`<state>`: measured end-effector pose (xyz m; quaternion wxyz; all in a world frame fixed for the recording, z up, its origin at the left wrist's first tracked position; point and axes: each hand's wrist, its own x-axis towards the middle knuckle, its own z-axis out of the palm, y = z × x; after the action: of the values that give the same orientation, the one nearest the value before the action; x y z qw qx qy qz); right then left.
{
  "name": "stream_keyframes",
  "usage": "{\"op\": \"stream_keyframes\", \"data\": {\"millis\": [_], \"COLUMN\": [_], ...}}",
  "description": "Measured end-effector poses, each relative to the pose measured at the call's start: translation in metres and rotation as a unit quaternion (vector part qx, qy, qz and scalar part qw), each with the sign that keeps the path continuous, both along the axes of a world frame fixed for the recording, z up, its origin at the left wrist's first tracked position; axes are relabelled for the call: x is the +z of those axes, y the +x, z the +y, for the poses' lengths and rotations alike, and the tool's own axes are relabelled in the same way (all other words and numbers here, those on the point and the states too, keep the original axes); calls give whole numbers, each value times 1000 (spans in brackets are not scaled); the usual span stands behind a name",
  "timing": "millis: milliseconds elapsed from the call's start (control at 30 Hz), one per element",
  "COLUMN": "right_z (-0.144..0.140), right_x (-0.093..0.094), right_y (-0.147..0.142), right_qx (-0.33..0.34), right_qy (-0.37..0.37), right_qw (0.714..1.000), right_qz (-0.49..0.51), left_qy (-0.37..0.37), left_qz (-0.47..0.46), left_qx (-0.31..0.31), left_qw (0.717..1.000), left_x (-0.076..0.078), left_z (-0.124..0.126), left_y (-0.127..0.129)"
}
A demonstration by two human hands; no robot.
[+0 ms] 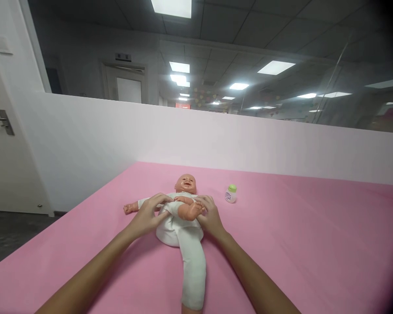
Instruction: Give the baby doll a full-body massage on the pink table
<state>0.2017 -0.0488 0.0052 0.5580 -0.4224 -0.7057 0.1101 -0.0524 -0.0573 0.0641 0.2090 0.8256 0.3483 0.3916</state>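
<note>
Your left hand (147, 216) rests on the baby doll (180, 213), fingers (160, 199) spread flat over the white clothing at its chest and hip. Your right hand (211, 216) cups the doll's other side, fingers curled around the raised bare foot (193, 210); whether they pinch cloth as well, you cannot tell from here. The doll lies on its back near the middle of the pink surface (298, 235), head pointing away from you.

Judging by how the clothes sit, the dressing looks partly done: the body and one leg are covered, and that long white trouser leg (193, 270) stretches toward you, while the other foot is bare and bent up over the tummy. One bare arm (132, 207) sticks out to the left.

A small white bottle with a green cap (231, 194) stands upright just right of the doll's head, apart from both hands.

The pink cover spreads smoothly, more like a padded mat or bed than a desk. Behind it runs a low white partition (216, 139) with glass above, reflecting ceiling lights (275, 66). A white door with a handle (1, 120) stands at far left.
</note>
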Motion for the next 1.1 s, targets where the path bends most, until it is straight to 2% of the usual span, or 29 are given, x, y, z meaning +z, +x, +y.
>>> {"op": "stream_keyframes", "data": {"millis": [67, 200, 267, 367, 500, 600, 833, 1100], "right_z": [0, 3, 4, 3, -3, -4, 3, -8], "right_x": [1, 2, 2, 3, 5, 5, 3, 9], "right_y": [0, 4, 6, 6, 1, 0, 8, 3], "right_qx": [-14, -41, -45, -36, 3, -2, -41, 7], "right_qy": [-7, -38, -50, -41, -8, -3, -37, -9], "right_qw": [1000, 994, 990, 992, 1000, 1000, 993, 1000], "right_qz": [15, 98, 125, 110, 18, 1, 107, -5], "left_qy": [6, 5, 0, -4, -5, 6, 33, 21], "left_qz": [14, 88, 107, 77, 23, 28, 92, 12], "left_qx": [-18, -96, -109, -74, -19, -31, -112, -25], "left_qw": [1000, 991, 988, 994, 1000, 999, 989, 999], "left_x": [2, 11, 14, 10, 2, 2, 13, 2], "left_z": [0, -3, -3, -2, 1, 1, -5, 1], "left_y": [-2, -10, -12, -10, -4, -3, -8, 0]}}
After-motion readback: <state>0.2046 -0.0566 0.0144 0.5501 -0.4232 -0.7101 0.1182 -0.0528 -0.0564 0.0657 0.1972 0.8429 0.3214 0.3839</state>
